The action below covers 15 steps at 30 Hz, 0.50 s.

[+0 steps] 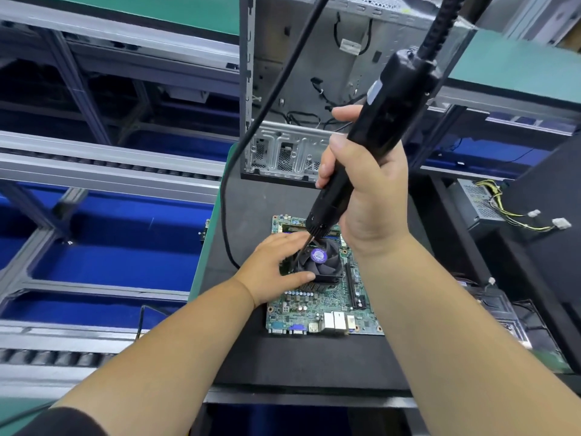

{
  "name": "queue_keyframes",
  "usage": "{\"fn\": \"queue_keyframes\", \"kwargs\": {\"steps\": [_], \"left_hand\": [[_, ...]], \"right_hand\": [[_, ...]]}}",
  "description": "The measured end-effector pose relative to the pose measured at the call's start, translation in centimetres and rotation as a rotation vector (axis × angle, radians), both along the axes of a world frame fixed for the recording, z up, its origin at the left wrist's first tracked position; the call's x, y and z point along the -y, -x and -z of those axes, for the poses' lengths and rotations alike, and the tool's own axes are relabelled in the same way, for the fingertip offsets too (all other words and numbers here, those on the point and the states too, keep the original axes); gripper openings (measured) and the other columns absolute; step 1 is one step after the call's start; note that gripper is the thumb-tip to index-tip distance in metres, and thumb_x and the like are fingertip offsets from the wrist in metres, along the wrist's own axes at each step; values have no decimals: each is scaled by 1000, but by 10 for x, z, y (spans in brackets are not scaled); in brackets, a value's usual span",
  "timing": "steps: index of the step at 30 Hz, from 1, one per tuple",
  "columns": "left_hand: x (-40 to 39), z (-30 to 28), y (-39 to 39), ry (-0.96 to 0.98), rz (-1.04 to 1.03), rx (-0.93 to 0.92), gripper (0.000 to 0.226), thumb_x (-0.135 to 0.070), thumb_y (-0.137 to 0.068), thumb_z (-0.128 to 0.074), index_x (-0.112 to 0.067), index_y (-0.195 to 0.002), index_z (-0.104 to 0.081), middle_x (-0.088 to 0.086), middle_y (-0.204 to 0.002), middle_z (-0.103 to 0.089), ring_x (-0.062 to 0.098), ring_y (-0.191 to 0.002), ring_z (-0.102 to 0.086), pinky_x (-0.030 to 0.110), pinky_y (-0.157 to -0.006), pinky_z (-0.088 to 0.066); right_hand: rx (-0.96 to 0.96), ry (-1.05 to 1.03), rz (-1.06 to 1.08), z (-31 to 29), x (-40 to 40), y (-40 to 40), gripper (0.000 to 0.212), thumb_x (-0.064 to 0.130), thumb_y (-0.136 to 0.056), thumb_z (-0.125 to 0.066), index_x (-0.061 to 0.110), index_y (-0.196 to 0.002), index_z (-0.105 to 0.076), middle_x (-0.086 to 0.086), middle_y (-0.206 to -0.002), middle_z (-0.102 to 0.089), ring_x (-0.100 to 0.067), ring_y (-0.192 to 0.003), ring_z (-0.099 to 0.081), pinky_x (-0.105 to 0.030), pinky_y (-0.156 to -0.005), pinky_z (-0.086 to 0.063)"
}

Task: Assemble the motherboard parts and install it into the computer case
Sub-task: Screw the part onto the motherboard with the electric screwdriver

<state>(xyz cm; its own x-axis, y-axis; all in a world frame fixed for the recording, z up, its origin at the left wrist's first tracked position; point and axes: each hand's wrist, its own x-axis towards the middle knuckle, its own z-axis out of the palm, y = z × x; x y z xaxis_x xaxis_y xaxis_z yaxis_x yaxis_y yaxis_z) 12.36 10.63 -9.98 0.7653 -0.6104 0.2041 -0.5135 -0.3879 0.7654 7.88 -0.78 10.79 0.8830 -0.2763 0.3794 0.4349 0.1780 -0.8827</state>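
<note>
Right hand [364, 187] wrapped round black electric screwdriver [374, 121], thick cable running up out of view, bit angled down onto the left side of the black finned cooler fan [320, 265]; left hand [273, 265] lies on the fan's left edge, fingers mostly straight, thumb along its near side, holding nothing. Fan sits on green motherboard [317, 306], flat on dark mat [301, 360], ports toward the person. Behind: open grey metal computer case [283, 89], loose wires inside; thin black cable [245, 146] hangs left of it; power supply [481, 202] with yellow wires at right.
</note>
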Motion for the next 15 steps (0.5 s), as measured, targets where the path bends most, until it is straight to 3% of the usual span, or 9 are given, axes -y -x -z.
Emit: {"fn": "queue_keyframes", "kwargs": {"steps": [2,5,11,15], "left_hand": [[1,1,-1,30,-3,-6,72,-52,-78,-70,-35,-143,-44,-45,-132,-26,-24,-127,-16,2,-106,-11],[2,2,-2,35,-11,-10,73,-56,-77,-67,-37,-143,-43,-50,-132,-25,-22,-128,-18,-1,-104,-11],[2,0,-2,-5,30,-56,76,-55,-79,-68,-38,-146,-37,-37,-139,-32,1,-132,-26,28,-114,-26],[3,-4,-6,-23,37,-59,75,-52,-79,-73,-31,-144,-42,-14,-138,-46,9,-130,-33,38,-112,-32]], "right_hand": [[-9,14,8,2,0,-2,33,16,-81,-64,4,-112,-57,-5,-60,-53,-19,-59,-49,-33,-57,-45],[-11,30,16,4,1,-5,31,16,-82,-63,5,-111,-58,-5,-60,-53,-20,-58,-50,-32,-57,-46],[0,36,11,1,2,-7,29,16,-82,-63,7,-109,-59,-6,-60,-53,-21,-56,-50,-30,-57,-45],[-5,45,-7,1,2,-7,31,16,-82,-63,5,-111,-58,-5,-60,-53,-19,-58,-49,-31,-57,-45]]}}
